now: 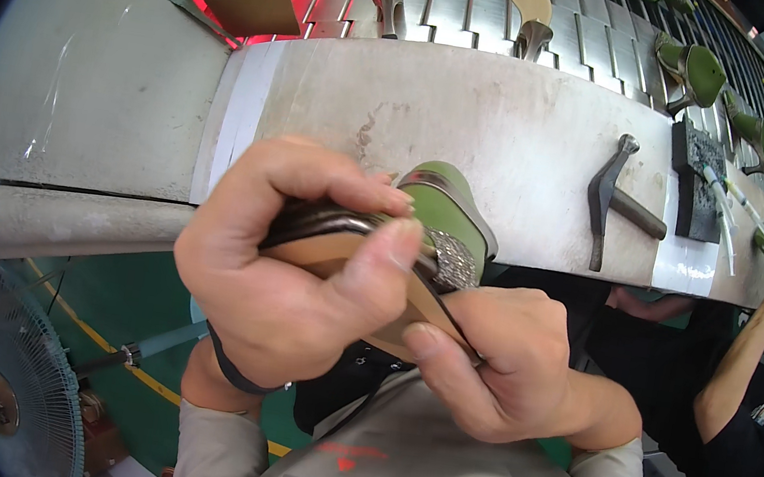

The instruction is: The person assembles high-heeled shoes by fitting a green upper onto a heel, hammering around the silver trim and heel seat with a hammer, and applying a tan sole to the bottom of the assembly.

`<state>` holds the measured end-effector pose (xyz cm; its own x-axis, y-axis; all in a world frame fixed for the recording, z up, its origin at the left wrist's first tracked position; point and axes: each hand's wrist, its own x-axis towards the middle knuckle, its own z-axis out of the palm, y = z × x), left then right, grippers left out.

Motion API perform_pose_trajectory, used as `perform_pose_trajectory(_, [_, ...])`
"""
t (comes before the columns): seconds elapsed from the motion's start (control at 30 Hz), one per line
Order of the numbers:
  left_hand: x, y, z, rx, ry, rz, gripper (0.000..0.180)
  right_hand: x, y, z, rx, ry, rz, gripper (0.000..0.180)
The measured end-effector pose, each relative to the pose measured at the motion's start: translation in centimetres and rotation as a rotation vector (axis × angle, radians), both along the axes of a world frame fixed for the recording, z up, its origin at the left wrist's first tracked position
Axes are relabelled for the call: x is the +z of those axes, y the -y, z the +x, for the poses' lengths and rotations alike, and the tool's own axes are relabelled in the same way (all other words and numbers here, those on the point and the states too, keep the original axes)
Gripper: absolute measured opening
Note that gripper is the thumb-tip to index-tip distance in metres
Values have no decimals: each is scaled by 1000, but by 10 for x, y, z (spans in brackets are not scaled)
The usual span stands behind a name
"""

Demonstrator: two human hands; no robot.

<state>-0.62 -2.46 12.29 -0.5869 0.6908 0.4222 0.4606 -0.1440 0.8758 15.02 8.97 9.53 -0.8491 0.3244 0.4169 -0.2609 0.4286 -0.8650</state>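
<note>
The shoe (398, 260), a tan-soled piece mounted on a green last with a glittery strap across it, sits at the centre of the view, held up in front of the person's chest and just below the near edge of the grey tabletop (477, 115). That tabletop, the largest thing here, curves from nine o'clock to three o'clock; beyond it at twelve o'clock runs a slatted conveyor (473, 7) carrying more green lasts (693, 72). At seven o'clock a fan (10, 382) stands on the green floor. At three o'clock a co-worker's arm (749, 339) reaches up to the tabletop edge. A hammer (617, 198) lies at two o'clock on the tabletop, with a dark block (698, 180) just beside it. The left hand (290, 265) has its fingers clamped around the sole and upper from above, thumb pressed on the tan sole. The right hand (497, 357) has its fingers closed on the sole's lower end, thumb along the edge. The shoe probably handles as light but rigid because of the last inside; the sole looks smooth and a little slippery, the glittery strap delicate, so holding it by the last and sole edges seems safest.
</note>
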Motion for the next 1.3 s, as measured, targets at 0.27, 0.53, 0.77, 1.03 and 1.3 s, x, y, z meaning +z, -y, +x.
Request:
perform_pose_trajectory(0.27, [-15, 4, -18, 213, 234, 101, 14, -6, -7, -2, 47, 184, 10, 18])
perform_pose_trajectory(0.53, [-29, 10, -27, 163, 345, 223, 13, -21, -12, -15, -57, 110, 184, 25])
perform_pose_trajectory(0.77, [-29, 13, -27, 198, 325, 163, 15, -19, -14, -19, -49, 152, 193, 33])
perform_pose_trajectory(1.03, [-26, 9, -23, 165, 316, 176, 15, -10, -22, -16, -59, 215, 243, 30])
perform_pose_trajectory(1.3, [15, -43, -3, -272, 56, 60, 20, 30, -57, -19, -207, -62, 370, 63])
